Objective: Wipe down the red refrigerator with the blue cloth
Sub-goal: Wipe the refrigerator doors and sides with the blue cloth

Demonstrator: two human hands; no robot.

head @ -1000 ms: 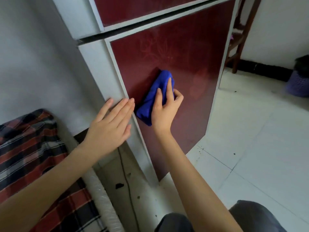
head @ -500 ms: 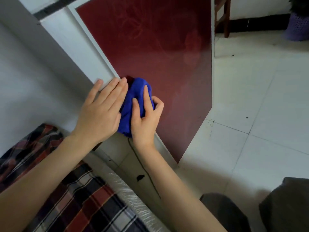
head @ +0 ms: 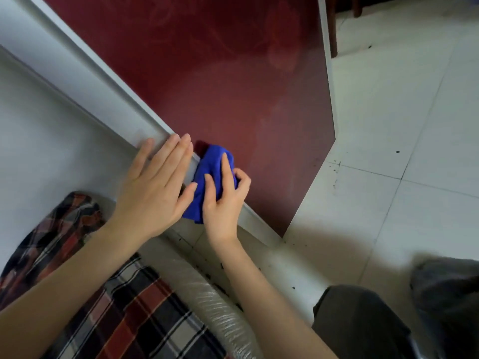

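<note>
Lower and further left now than a second ago: blue cloth point(head: 210, 174) down at the bottom left corner of the red refrigerator point(head: 233, 86) door, no longer mid-panel.

Nearest, plaid fabric point(head: 124, 320) and dark trousers point(head: 363, 325) along the bottom of the view.

Beyond those, grips the cloth with the right hand point(head: 223, 203), fingers laid over the wad and thumb curled at its right side, pressing it to the door. Braces with the left hand point(head: 153, 193), flat, fingers straight, holding nothing, on the grey trim point(head: 103, 81) just beside the cloth.

Looks soft, light and limp, easily bunched; probably best held as a wad under the palm, as here. Long axis up the door along the fingers, top tipped slightly right, lower end overlapping the trim.

Farther off, glossy stiff red panel, likely slick, then white tiled floor point(head: 388, 151).
</note>
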